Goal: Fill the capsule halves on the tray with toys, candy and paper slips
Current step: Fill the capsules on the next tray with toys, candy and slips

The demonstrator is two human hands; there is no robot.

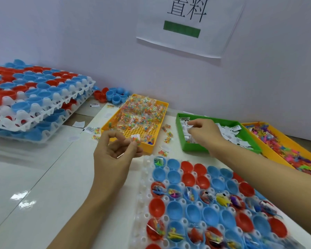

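Observation:
A white tray at the lower right carries red and blue capsule halves; several hold toys, candy and slips, others are bare inside. My left hand hovers by the near end of the yellow candy tray and pinches a small candy packet with a white slip. My right hand reaches into the green tray of paper slips, fingers curled over the slips; whether it grips one is hidden.
A yellow tray of coloured plastic toys lies at the far right. Stacked white trays of red and blue halves sit at the left, loose halves behind. Stray candy packets and slips dot the white table.

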